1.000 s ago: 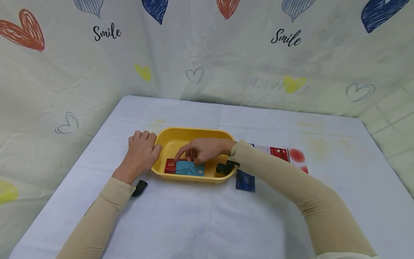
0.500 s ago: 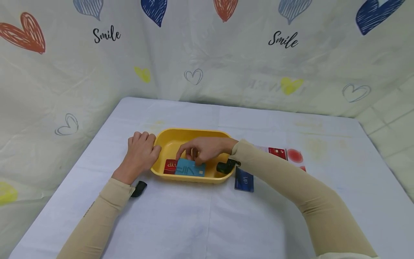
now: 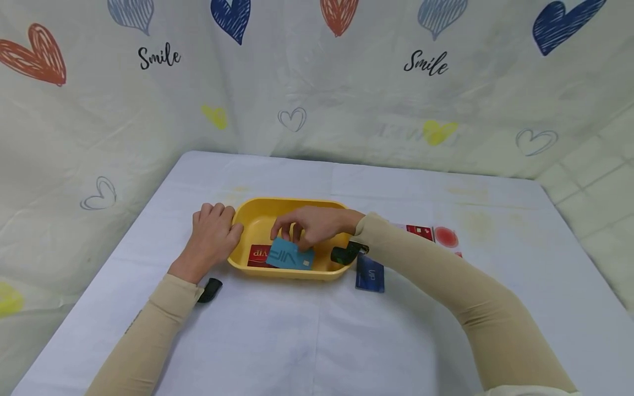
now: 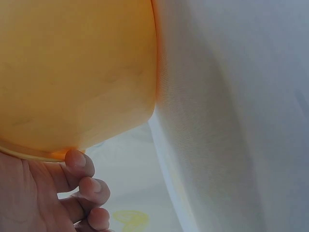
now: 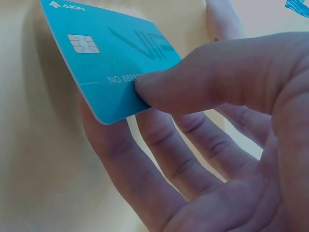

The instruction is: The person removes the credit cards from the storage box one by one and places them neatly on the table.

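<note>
My right hand (image 3: 322, 224) is inside a yellow plastic tray (image 3: 253, 228) and pinches a light blue VIP card (image 3: 289, 257) between thumb and fingers. In the right wrist view the thumb presses on the printed face of the blue card (image 5: 113, 63), which has a chip and stands tilted, with fingers behind it. A red VIP card (image 3: 258, 256) lies in the tray, partly covered by the blue one. At the tray's left end, my left hand (image 3: 210, 236) grips the rim; the left wrist view shows its curled fingers (image 4: 82, 191) against the tray's outer wall (image 4: 77, 77).
A dark blue VIP card (image 3: 370, 274) lies on the white table just right of the tray. Behind the right forearm are a red card (image 3: 421, 232) and something with a red disc (image 3: 446, 236), both partly hidden. A printed curtain (image 3: 337, 88) hangs behind the table.
The blue card has come up slightly and tilted in my right hand's pinch. The left hand keeps its grip on the tray. The whole head view has shifted a little.
</note>
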